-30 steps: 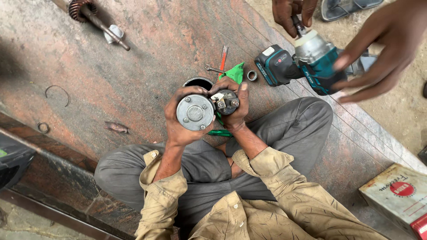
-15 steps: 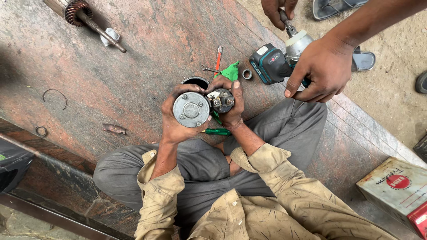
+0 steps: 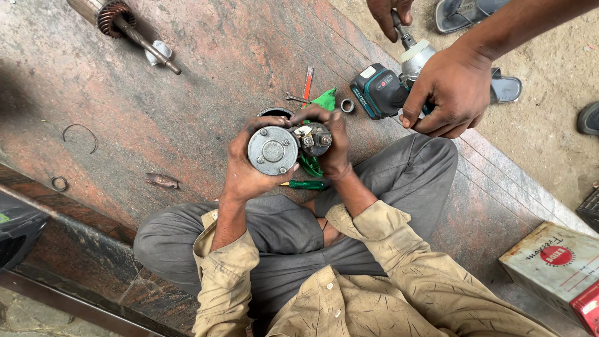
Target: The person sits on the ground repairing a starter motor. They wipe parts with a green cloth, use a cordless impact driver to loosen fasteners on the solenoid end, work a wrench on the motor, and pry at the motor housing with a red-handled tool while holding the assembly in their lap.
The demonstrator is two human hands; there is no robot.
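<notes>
Grey cast metal fills both hands: the left hand (image 3: pixel 244 170) wraps around the round motor (image 3: pixel 273 150), its end cap facing the camera, and the right hand (image 3: pixel 334 145) clamps from the other side over the small solenoid (image 3: pixel 314 138) fixed beside it. The hands sit close together, both closed on the one unit, held above the lap over the stone slab (image 3: pixel 187 93). The fingers look greasy, so the heavy body could slip and drop onto the legs or the slab; in my judgement that is the main risk, along with small screws on the cap falling loose and rolling off.

Just below the hands a green screwdriver (image 3: pixel 304 185) lies across the thigh, where a shift of the leg would send it off. Beyond the hands lie a ring (image 3: pixel 347 105), a red tool (image 3: pixel 307 80), a spanner (image 3: pixel 296 98) and a green cloth (image 3: pixel 326 98), near enough to be knocked.

Further out, another person's hand (image 3: pixel 450 93) grips a cordless driver (image 3: pixel 390 87) while a second hand (image 3: pixel 388 14) holds its bit. If it spins up this near, it could catch fingers. An armature (image 3: pixel 121 25) rests at the far edge, well apart.
</notes>
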